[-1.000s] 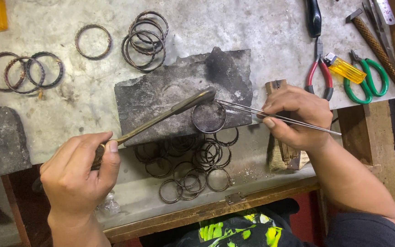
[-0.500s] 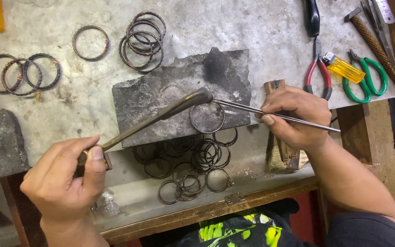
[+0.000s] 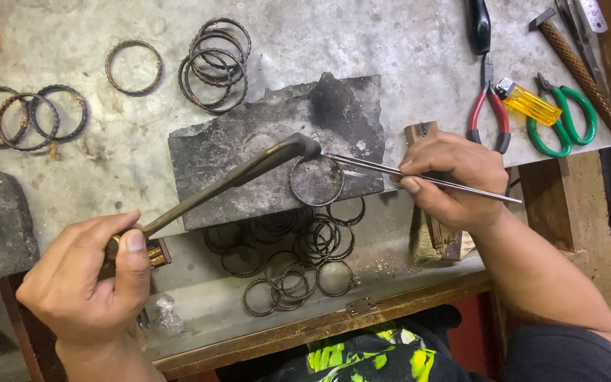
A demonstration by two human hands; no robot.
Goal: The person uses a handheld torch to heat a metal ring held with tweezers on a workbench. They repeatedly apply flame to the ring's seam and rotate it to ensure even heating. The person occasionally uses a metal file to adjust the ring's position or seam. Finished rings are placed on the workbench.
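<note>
— Head view: what does each hand hold?
— The left hand (image 3: pixel 90 279) has a closed grip on the torch (image 3: pixel 235 177); the right hand (image 3: pixel 454 180) pinches tweezers (image 3: pixel 390 171), both tips meeting at the ring (image 3: pixel 316 181) on the charred block (image 3: pixel 249 152), likely steadying it on the desk (image 3: pixel 390 42).

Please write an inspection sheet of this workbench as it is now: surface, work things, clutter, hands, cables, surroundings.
Surface: grey bench top, stained and scratched.
Job's things: charred block; ring on it; torch; tweezers.
Clutter: ring pile, twisted bangles, yellow lighter, red pliers, green scissors.
Hands: left hand holds the torch; right hand holds the tweezers.
Cables: nothing seen.
Surroundings: wooden bench edge.
</note>
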